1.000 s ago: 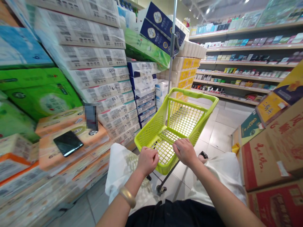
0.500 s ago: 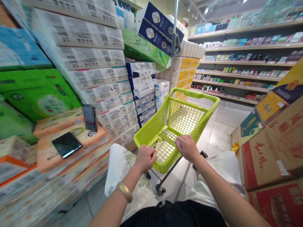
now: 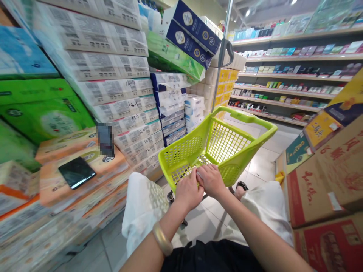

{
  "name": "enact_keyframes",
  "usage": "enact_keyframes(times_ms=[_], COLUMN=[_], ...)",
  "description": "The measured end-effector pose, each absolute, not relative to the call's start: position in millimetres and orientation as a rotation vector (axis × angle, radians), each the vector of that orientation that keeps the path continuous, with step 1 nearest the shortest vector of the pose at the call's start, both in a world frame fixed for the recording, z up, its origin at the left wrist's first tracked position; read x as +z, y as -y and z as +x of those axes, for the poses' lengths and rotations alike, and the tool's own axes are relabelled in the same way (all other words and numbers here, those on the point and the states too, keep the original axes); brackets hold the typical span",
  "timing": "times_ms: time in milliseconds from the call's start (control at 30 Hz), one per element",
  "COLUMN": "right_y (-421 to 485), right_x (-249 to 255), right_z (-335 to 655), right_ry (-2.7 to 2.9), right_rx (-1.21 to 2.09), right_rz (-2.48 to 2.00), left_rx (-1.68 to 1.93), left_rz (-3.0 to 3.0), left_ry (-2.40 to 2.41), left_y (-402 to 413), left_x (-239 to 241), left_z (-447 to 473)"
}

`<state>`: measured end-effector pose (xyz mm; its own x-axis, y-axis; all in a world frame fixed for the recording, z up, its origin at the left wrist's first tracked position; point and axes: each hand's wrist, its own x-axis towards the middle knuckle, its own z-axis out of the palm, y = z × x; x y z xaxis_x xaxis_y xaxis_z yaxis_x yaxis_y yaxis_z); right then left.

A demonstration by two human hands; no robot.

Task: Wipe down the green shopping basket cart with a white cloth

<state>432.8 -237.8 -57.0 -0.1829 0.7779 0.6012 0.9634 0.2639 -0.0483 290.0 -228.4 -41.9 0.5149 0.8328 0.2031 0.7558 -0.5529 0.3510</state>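
My left hand [image 3: 188,193] and my right hand [image 3: 210,178] meet in front of me, over the near edge of a lime-green shopping cart basket [image 3: 249,162]. Fingers of both hands are curled in against each other. A small pale bit seems to show between them, too small to name. Whether either hand touches the basket rim I cannot tell. The basket stands on a wheeled frame between my knees, its handle on the far side, and holds nothing that I can see. A gold-coloured bangle [image 3: 162,238] circles my left wrist.
A phone or tablet with a dark screen [image 3: 76,172] lies on orange tissue packs [image 3: 53,189] at my left. Tall stacks of wrapped paper packs [image 3: 104,64] rise behind. Cardboard cartons [image 3: 314,185] line the right side. Stocked shelves [image 3: 295,58] and a metal pole [image 3: 222,56] stand ahead.
My hands were apart over the basket and have come together at its near edge. The cart has shifted and turned slightly, its handle now farther right.
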Motion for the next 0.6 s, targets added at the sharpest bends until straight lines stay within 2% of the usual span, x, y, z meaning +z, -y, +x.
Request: enact_keyframes(times_ms=[200, 300, 467, 600], right_y=[236, 235, 236, 233], right_x=[-50, -52, -59, -54], right_z=[474, 464, 428, 451], right_ry=[1.850, 1.765, 1.879, 1.926], right_rx=[-0.579, -0.593, -0.491, -0.525], right_rz=[-1.703, -1.747, -1.643, -1.632], left_rx=[0.481, 0.471, 0.487, 0.492], left_rz=[2.580, 2.626, 2.645, 2.661], left_ry=[-1.405, -1.404, -1.408, -1.412], left_y=[230, 229, 227, 223], left_x=[-50, -50, -54, -57], left_z=[291, 290, 287, 280])
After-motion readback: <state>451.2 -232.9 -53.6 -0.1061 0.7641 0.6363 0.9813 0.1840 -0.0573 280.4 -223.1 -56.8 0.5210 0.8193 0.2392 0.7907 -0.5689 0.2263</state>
